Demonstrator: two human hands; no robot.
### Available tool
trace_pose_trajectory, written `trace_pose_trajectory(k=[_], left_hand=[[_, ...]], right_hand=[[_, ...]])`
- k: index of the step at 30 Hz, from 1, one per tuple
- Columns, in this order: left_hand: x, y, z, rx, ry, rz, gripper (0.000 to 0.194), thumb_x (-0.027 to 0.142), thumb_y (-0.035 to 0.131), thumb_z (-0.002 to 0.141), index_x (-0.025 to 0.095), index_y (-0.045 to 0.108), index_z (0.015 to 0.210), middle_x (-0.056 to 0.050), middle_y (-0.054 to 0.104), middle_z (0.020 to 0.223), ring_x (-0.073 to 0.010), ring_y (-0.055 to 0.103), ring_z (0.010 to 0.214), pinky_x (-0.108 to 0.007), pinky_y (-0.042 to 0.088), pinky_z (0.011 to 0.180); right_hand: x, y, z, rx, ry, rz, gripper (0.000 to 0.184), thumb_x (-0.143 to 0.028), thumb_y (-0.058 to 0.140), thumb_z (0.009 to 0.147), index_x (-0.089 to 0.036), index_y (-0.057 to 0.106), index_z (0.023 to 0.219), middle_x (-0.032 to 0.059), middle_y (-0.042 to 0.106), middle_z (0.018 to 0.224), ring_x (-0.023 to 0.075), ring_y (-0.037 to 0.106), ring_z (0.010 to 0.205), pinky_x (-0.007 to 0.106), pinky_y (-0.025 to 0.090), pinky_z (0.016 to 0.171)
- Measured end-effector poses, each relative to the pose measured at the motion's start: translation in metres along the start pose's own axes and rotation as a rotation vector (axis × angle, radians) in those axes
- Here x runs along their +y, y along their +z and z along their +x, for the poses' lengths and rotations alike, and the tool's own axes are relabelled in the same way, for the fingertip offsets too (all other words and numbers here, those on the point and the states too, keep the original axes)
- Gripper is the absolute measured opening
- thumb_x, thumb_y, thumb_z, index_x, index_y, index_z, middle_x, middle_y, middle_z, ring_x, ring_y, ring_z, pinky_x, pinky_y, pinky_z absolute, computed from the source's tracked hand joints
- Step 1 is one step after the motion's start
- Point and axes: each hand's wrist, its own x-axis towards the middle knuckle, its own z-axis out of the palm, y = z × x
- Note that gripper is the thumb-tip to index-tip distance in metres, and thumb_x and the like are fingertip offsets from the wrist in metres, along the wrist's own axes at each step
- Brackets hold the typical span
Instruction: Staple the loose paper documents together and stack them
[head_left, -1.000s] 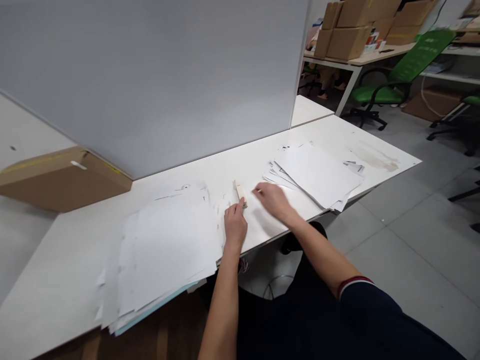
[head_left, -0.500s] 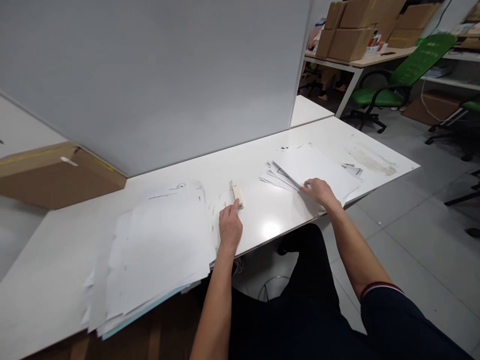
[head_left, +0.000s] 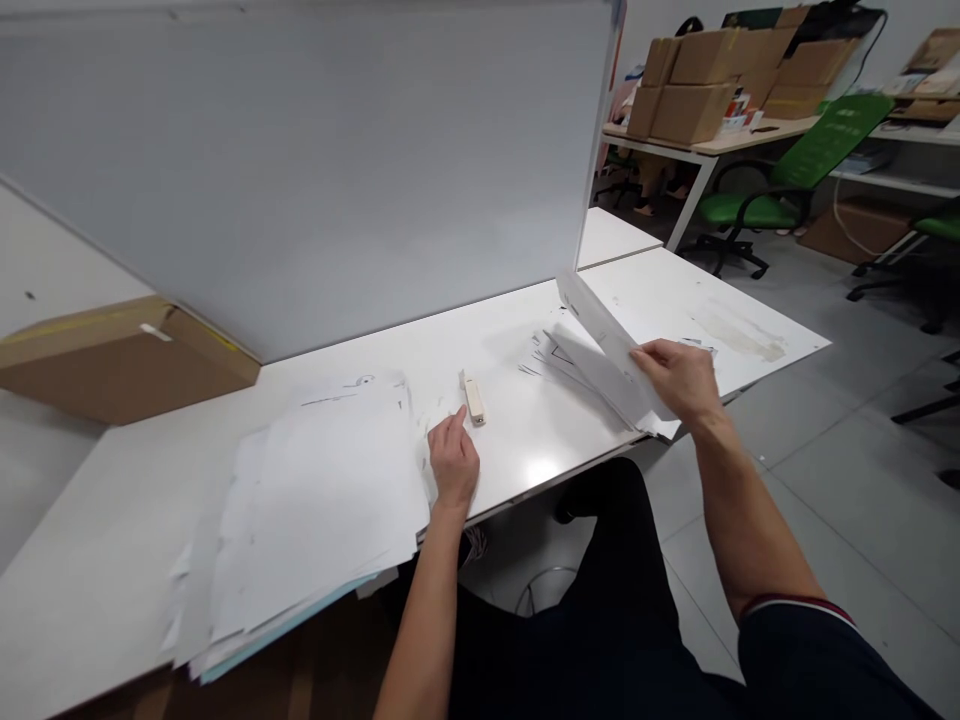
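Observation:
My right hand (head_left: 681,380) is closed on the near edge of some paper sheets (head_left: 607,325), which stand tilted up off the table. Beneath them, more loose papers (head_left: 574,365) lie fanned out, some with printed lines. A small cream stapler (head_left: 473,398) rests on the tabletop between the two paper piles. Just below its near end is my left hand (head_left: 454,462), resting on the table with the index finger extended, the others loosely bent, and nothing held. To its left lies a large uneven stack of white paper (head_left: 330,500), a light blue sheet showing at the bottom.
A grey-white panel (head_left: 315,170) rises along the back of the white table (head_left: 517,450). At the left stands a cardboard box (head_left: 127,355). A green chair (head_left: 810,170) and a desk with stacked boxes (head_left: 694,110) are at the far right.
My right hand has lifted the sheets from lying nearly flat to standing tilted, moving slightly right. My left hand has drawn back a little from the stapler's near end.

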Motion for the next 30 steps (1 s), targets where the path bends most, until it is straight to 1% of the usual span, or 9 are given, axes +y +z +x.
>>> trace_pose_trajectory(k=[3,6,10,13,17,19,22,25,30], left_hand=[[0.021,-0.003,0.003,0.003,-0.238,-0.314,0.04,0.034,0.05,0.085,0.018,0.056,0.122,-0.012,0.062,0.109,-0.0206,0.056,0.103,-0.038,0.043,0.094],[0.045,-0.004,0.01,-0.248,-0.584,-0.795,0.064,0.048,0.061,0.077,0.018,0.045,0.132,-0.015,0.057,0.123,-0.022,0.056,0.111,-0.038,0.043,0.094],[0.065,-0.003,0.018,-0.565,-0.839,-1.348,0.074,0.066,0.051,0.074,0.016,0.049,0.128,-0.018,0.056,0.126,-0.0267,0.056,0.114,-0.043,0.042,0.097],[0.07,-0.001,0.019,-0.56,-0.908,-1.469,0.066,0.064,0.054,0.074,0.013,0.059,0.116,-0.016,0.064,0.114,-0.0282,0.058,0.11,-0.043,0.044,0.097],[0.069,-0.005,0.018,-0.265,-0.925,-1.412,0.048,0.037,0.074,0.068,0.015,0.062,0.11,-0.009,0.071,0.1,-0.0243,0.064,0.1,-0.04,0.046,0.095],[0.07,-0.009,0.02,-0.139,-0.893,-1.365,0.047,0.032,0.077,0.064,0.016,0.063,0.106,-0.007,0.072,0.097,-0.023,0.065,0.097,-0.04,0.047,0.094],[0.074,-0.019,0.027,-0.037,-0.769,-1.273,0.046,0.031,0.078,0.062,0.017,0.065,0.103,-0.007,0.072,0.098,-0.0219,0.065,0.096,-0.038,0.047,0.092],[0.085,-0.036,0.039,0.039,-0.633,-1.141,0.042,0.032,0.078,0.062,0.016,0.067,0.1,-0.006,0.072,0.094,-0.0204,0.065,0.093,-0.035,0.049,0.088],[0.096,-0.071,0.06,0.141,-0.361,-0.942,0.041,0.029,0.077,0.064,0.018,0.065,0.102,-0.003,0.072,0.093,-0.0166,0.065,0.09,-0.031,0.049,0.088]], right_hand=[[-0.021,-0.028,-0.013,-0.005,0.004,0.3,0.024,-0.043,0.065,0.074,-0.02,0.068,0.072,0.002,0.065,0.066,0.0168,0.058,0.061,0.026,0.043,0.053],[-0.031,-0.042,-0.024,-0.065,-0.001,0.547,0.025,-0.044,0.07,0.07,-0.02,0.065,0.068,0.0007,0.063,0.063,0.0143,0.056,0.056,0.025,0.043,0.049],[-0.026,-0.039,-0.038,-0.245,0.058,0.726,0.028,-0.047,0.07,0.07,-0.02,0.062,0.069,0.0017,0.062,0.063,0.014,0.055,0.053,0.025,0.044,0.046],[-0.012,-0.027,-0.049,-0.363,0.122,0.761,0.027,-0.046,0.068,0.072,-0.02,0.061,0.072,0.0007,0.062,0.064,0.0131,0.054,0.053,0.024,0.044,0.046],[0.002,-0.011,-0.062,-0.486,0.202,0.756,0.026,-0.045,0.063,0.077,-0.019,0.06,0.077,-0.0005,0.063,0.068,0.012,0.055,0.055,0.022,0.043,0.048],[0.0,-0.002,-0.064,-0.517,0.19,0.761,0.025,-0.044,0.061,0.079,-0.02,0.059,0.085,0.0006,0.065,0.076,0.0142,0.059,0.063,0.023,0.047,0.054],[-0.011,0.011,-0.061,-0.455,0.146,0.713,0.031,-0.044,0.064,0.076,-0.02,0.06,0.096,0.0024,0.067,0.087,0.0192,0.062,0.077,0.027,0.05,0.063],[-0.028,0.023,-0.053,-0.36,0.138,0.696,0.033,-0.046,0.065,0.074,-0.018,0.064,0.091,0.0031,0.068,0.085,0.0215,0.063,0.079,0.03,0.05,0.065],[-0.043,0.042,-0.04,-0.309,0.061,0.928,0.032,-0.045,0.065,0.075,-0.019,0.068,0.093,0.0023,0.071,0.088,0.0216,0.064,0.083,0.033,0.051,0.074]])
